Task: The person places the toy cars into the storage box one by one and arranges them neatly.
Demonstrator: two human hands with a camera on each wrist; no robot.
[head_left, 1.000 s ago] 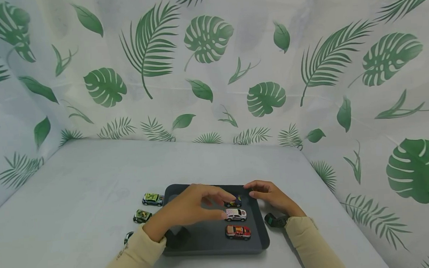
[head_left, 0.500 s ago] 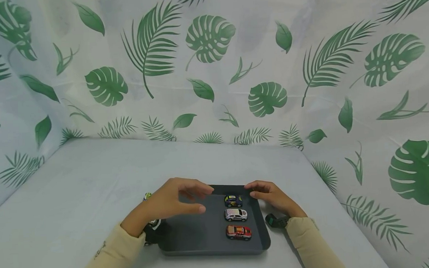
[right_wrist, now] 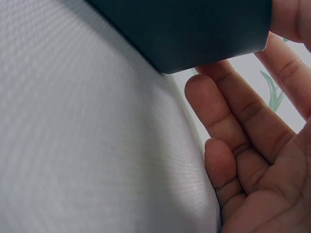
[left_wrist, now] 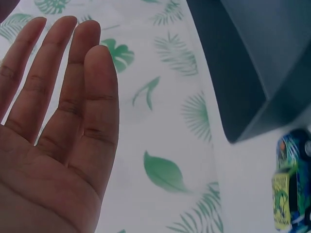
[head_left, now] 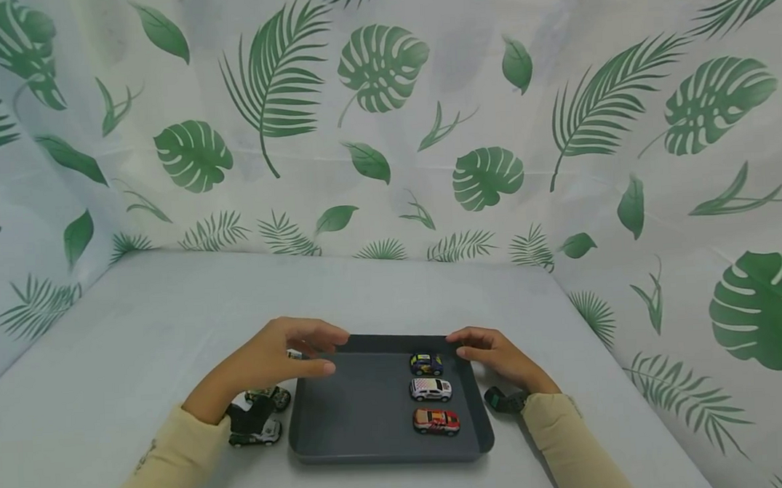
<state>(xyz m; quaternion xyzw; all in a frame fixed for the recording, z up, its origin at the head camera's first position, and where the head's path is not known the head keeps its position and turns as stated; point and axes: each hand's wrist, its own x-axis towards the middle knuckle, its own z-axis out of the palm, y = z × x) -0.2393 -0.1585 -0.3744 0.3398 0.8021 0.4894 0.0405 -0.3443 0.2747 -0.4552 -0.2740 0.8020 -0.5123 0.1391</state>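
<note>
A dark grey tray [head_left: 354, 453] holds three toy cars in a column on its right: a dark blue and yellow car [head_left: 426, 364], a white car [head_left: 430, 389] and a red car [head_left: 436, 421]. My left hand [head_left: 268, 358] hovers over the tray's left edge, thumb and fingers apart, holding nothing. Partly hidden behind it are a camouflage car [head_left: 280, 398], a pale car [head_left: 266, 433] and a yellow-green and blue car [left_wrist: 289, 184]. At the far right corner, my right hand [head_left: 497, 357] holds the tray, with thumb and fingers around the corner.
A white cloth covers the table [head_left: 171, 319]. Leaf-printed curtains [head_left: 387, 164] enclose the back and sides. A dark wrist camera [head_left: 505, 400] sits by the right sleeve, another dark one [head_left: 251, 416] by the left sleeve, in front of the cars.
My left hand has drawn back leftward from above the white car to the tray's left edge. The cars in the tray stay in place, and my right hand keeps still at the corner.
</note>
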